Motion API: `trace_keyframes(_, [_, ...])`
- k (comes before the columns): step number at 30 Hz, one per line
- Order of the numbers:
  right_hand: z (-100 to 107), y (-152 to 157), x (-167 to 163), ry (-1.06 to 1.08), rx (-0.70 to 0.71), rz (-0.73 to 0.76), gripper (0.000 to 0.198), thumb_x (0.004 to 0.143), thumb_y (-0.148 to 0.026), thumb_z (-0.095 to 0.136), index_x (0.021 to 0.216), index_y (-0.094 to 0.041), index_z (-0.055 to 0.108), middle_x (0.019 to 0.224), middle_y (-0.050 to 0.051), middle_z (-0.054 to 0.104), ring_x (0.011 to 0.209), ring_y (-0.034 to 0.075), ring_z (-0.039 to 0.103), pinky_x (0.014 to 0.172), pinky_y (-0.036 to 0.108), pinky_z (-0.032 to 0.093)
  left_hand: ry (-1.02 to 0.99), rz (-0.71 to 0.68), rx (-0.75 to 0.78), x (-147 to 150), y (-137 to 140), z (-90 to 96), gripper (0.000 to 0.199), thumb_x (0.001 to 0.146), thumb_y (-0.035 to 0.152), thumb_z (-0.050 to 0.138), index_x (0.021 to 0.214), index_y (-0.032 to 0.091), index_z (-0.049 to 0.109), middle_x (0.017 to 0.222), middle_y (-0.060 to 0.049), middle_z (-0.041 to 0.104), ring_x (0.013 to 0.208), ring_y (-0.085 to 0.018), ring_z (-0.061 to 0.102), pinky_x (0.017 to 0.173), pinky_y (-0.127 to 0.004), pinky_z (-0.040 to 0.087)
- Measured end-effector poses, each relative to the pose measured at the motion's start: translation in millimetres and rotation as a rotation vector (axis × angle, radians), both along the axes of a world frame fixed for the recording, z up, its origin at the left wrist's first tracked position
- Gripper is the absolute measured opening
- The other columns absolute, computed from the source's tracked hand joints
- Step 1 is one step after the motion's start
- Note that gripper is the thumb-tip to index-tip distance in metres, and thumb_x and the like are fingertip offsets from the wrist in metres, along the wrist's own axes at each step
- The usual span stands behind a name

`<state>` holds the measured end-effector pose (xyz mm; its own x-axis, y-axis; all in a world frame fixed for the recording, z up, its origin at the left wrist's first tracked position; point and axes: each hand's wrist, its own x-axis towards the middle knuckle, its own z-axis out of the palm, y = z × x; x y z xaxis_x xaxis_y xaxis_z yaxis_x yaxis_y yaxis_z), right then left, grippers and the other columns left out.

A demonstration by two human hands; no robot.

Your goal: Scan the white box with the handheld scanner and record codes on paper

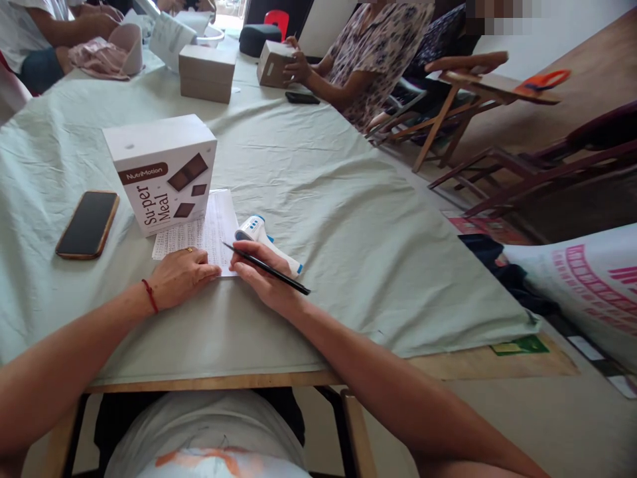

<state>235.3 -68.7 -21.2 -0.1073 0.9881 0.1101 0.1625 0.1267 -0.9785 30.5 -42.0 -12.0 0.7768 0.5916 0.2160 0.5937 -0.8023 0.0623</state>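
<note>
Right hand: the right hand (261, 279) was closed around a black pen (266, 268), resting on the tabletop (348, 219).
Pen axis: tip pointing left toward the paper sheet (209, 229), barrel trailing right and toward the person.
Left hand: the left hand (182, 275) lay flat, fingers together, pressing the sheet's near edge.
Nearer hand: both touched the sheet; the left covered more.
Beside: a thermometer (263, 240) lay just beyond the right hand; a box (162, 172) stood on the sheet's far part.

The right hand (261, 275) holds a black pen (266, 268) over a written sheet (212, 229); the left hand (182, 275) lies flat on the sheet's near edge; a thermometer (266, 240) lies just behind the right hand; a box (162, 172) stands on the sheet; a phone (88, 224) lies left on the tabletop (348, 239).
</note>
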Motion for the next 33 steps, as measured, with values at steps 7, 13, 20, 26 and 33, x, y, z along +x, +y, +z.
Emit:
trace_keyframes(7, [-6.2, 5.9, -2.2, -0.187, 0.04, -0.135, 0.016, 0.069, -0.04, 0.055, 0.068, -0.024, 0.052, 0.062, -0.001, 0.055, 0.06, 0.016, 0.053, 0.06, 0.032, 0.046, 0.012, 0.023, -0.031, 1.8, -0.1, 2.1, 0.032, 0.101, 0.033, 0.041, 0.094, 0.025, 0.071, 0.077, -0.003, 0.059, 0.069, -0.016, 0.052, 0.057, -0.026, 0.03])
trace_keyframes(13, [-4.3, 2.4, -3.0, -0.263, 0.065, -0.178, 0.007, 0.069, -0.031, 0.056, 0.066, -0.025, 0.056, 0.064, 0.0, 0.058, 0.063, 0.017, 0.054, 0.064, 0.033, 0.048, 0.015, 0.023, -0.036, 2.2, -0.4, 2.0, 0.035, 0.101, 0.033, 0.039, 0.093, 0.024, 0.072, 0.076, -0.004, 0.058, 0.068, -0.015, 0.051, 0.056, -0.026, 0.03])
trace_keyframes(20, [-5.2, 1.3, -2.8, -0.328, 0.07, -0.134, 0.01, 0.073, -0.029, 0.055, 0.065, -0.025, 0.057, 0.062, 0.0, 0.054, 0.065, 0.019, 0.056, 0.068, 0.034, 0.047, 0.003, 0.03, -0.046, 1.9, -0.7, 0.1, 0.033, 0.101, 0.032, 0.04, 0.094, 0.024, 0.072, 0.077, -0.004, 0.059, 0.069, -0.016, 0.051, 0.055, -0.026, 0.03])
trace_keyframes(26, [-4.3, 1.1, -4.7, -0.302, 0.104, -0.12, 0.011, 0.073, -0.03, 0.054, 0.064, -0.024, 0.057, 0.061, 0.001, 0.055, 0.061, 0.018, 0.054, 0.065, 0.034, 0.048, 0.026, 0.041, -0.06, 2.9, -0.9, 1.0, 0.029, 0.1, 0.032, 0.044, 0.094, 0.025, 0.072, 0.077, -0.004, 0.059, 0.069, -0.016, 0.051, 0.055, -0.027, 0.028])
trace_keyframes(33, [-3.7, 0.8, -4.7, -0.314, 0.117, -0.093, 0.012, 0.074, -0.031, 0.053, 0.065, -0.024, 0.056, 0.061, 0.001, 0.054, 0.06, 0.018, 0.053, 0.063, 0.034, 0.046, 0.025, 0.028, -0.037, 2.1, -1.0, 1.3, 0.028, 0.1, 0.031, 0.045, 0.095, 0.025, 0.071, 0.076, -0.003, 0.058, 0.068, -0.015, 0.051, 0.055, -0.026, 0.028])
